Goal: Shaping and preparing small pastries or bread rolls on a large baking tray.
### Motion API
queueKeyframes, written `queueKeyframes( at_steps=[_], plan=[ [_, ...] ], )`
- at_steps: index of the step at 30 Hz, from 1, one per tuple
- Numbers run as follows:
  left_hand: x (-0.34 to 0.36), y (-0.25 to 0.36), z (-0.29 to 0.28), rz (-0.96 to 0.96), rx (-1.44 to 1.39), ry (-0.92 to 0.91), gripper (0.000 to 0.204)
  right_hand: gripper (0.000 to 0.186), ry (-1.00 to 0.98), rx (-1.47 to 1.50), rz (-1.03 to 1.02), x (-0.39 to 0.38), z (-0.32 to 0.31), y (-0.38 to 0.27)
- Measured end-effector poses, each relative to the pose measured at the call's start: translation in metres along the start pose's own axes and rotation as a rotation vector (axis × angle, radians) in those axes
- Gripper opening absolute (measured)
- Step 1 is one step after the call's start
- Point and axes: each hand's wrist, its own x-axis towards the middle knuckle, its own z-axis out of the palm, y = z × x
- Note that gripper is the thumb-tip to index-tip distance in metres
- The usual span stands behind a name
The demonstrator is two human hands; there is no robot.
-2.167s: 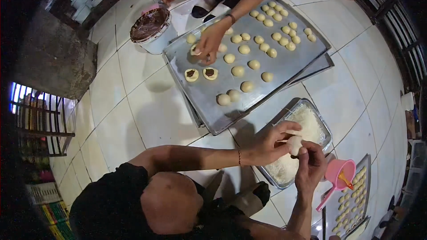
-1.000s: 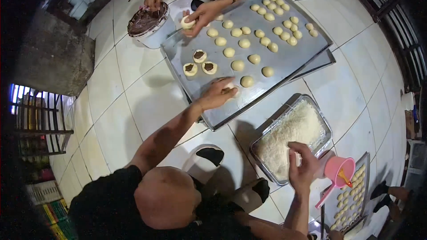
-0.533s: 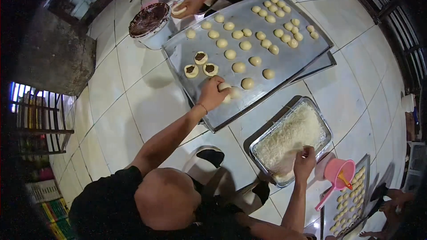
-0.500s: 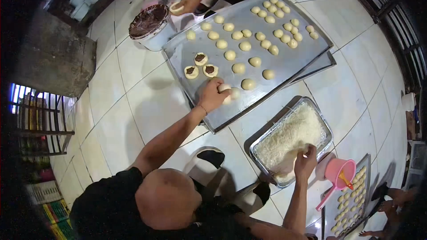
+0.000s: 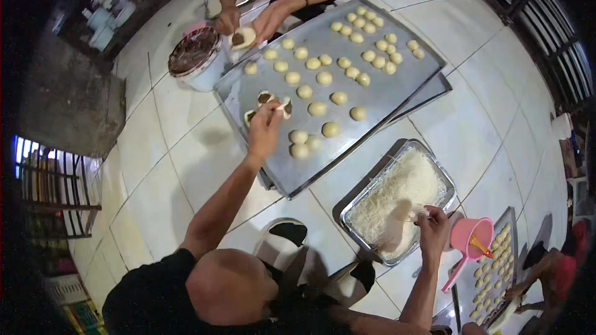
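Observation:
My left hand [image 5: 266,125] pinches the edge of a flat dough round [image 5: 285,108] with dark brown filling, tilting it up off the large metal tray [image 5: 261,149]. Two more filled dough rounds [image 5: 265,97] lie beside it, partly hidden behind my fingers. Nearer me on that tray sit pale smooth dough balls [image 5: 299,151], close together. At the right, my right hand [image 5: 433,226] is closed, fingertips together on a pinch of pale shreds, just above the deep rectangular pan [image 5: 451,193] of grated cheese [image 5: 397,195].
Rows of dough balls [image 5: 317,109] cover the tray. Opposite, a co-worker's hands [image 5: 268,22] hold a dough round [image 5: 243,38] beside a bucket of dark filling [image 5: 195,53]. A pink dipper [image 5: 469,236] with a brush stands near another loaded tray [image 5: 506,217]. Another person crouches at lower right.
My left hand has left the pale dough balls, moved up and left, and taken a filled round. My right hand has risen slightly from the cheese. The co-worker's dough round now carries filling.

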Motion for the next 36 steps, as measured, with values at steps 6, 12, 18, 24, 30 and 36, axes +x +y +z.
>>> queueKeyframes(
  at_steps=[6, 12, 18, 24, 30, 36],
  plan=[
    [-0.032, 0.077, 0.073, -0.488, -0.923, -0.177, 0.029, 0.02, -0.124, -0.233, 0.002, 0.0, -0.003, 0.006],
    [-0.065, 0.105, 0.141, -0.984, -1.087, -0.48, 0.03, 0.02, -0.101, 0.388, -0.008, 0.003, -0.008, -0.046],
    [-0.107, 0.12, 0.191, -0.948, -0.927, -0.632, 0.032, 0.03, 0.127, -0.031, -0.391, -0.002, 0.018, -0.09],
    [-0.114, 0.131, 0.196, -0.669, -0.539, -0.753, 0.036, 0.028, 0.093, -0.116, -0.338, -0.015, 0.03, -0.095],
    [-0.102, 0.142, 0.187, -0.836, -0.65, -0.764, 0.044, 0.022, 0.238, 0.145, -0.395, -0.024, 0.013, -0.086],
    [-0.086, 0.157, 0.179, -0.543, -0.076, -1.045, 0.069, 0.015, 0.112, -0.019, -0.628, -0.024, 0.015, -0.08]
  ],
)
